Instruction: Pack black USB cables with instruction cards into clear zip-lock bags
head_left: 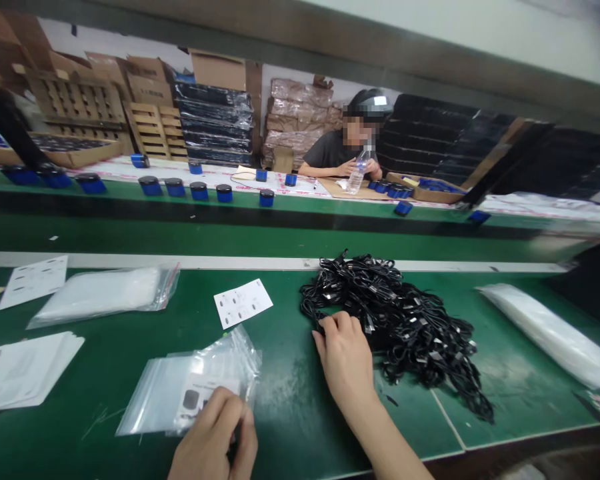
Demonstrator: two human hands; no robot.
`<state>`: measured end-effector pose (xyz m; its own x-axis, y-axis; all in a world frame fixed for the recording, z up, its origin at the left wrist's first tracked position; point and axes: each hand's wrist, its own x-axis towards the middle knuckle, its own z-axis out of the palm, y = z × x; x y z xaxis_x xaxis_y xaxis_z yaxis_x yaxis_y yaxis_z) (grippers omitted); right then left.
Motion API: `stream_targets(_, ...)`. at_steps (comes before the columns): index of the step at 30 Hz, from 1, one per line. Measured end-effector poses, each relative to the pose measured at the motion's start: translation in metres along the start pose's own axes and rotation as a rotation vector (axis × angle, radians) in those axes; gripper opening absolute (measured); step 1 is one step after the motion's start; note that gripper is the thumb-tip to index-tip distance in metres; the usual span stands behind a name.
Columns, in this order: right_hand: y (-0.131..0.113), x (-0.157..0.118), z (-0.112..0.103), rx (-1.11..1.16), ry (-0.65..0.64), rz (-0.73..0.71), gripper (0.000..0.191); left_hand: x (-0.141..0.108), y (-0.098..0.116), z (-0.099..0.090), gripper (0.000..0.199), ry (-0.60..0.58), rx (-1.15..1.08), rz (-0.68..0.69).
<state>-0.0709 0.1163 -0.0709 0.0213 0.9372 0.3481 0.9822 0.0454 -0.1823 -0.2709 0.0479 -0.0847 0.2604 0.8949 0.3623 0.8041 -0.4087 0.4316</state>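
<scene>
In the head view, my right hand [345,357] is at the near left edge of a heap of black USB cables [405,313]. Its fingertips are pinched on one black cable [323,319] there. My left hand [217,433] is curled over the lower right part of a stack of clear zip bags [155,387], its fingers closed. Something dark shows under those fingers, but I cannot make it out. A printed sheet with a dark product picture [193,400] shows through the bags beside the fingers.
A small printed card [243,303] lies behind the bags. Leaflets [27,370] and a filled plastic bag [105,293] are at left; a long white plastic pack [550,333] is at right. Beyond, blue-and-black round items [199,191] line a ledge, where a person [325,150] holds a bottle [357,173].
</scene>
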Motion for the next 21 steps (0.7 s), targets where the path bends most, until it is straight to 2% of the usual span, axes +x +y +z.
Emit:
stream_targets(3,0.003,-0.003,0.006,0.014,-0.013,-0.048,0.012,0.0,-0.001,0.004,0.022,0.0,0.071,-0.021)
stream_targets(6,0.008,-0.01,0.009,0.084,-0.032,-0.075,0.011,-0.003,-0.003,0.005,0.021,-0.04,0.077,-0.002)
stream_targets(10,0.009,-0.021,0.0,0.196,-0.082,-0.093,0.01,-0.005,-0.006,0.003,0.019,-0.081,0.042,-0.019)
stream_targets(12,0.003,-0.03,-0.011,0.38,-0.17,-0.091,0.008,-0.006,-0.006,0.002,0.018,-0.075,0.025,-0.034)
stream_targets(16,-0.014,-0.052,-0.025,0.838,-0.469,-0.085,0.014,-0.005,-0.005,0.0,0.019,-0.041,-0.017,-0.041)
stream_targets(18,-0.018,-0.062,-0.024,0.835,-0.523,-0.13,0.019,-0.005,-0.005,-0.002,0.018,-0.056,-0.086,-0.065)
stream_targets(21,-0.019,-0.07,-0.016,0.731,-0.477,-0.212,0.025,-0.006,-0.006,-0.004,0.016,-0.086,-0.18,-0.133)
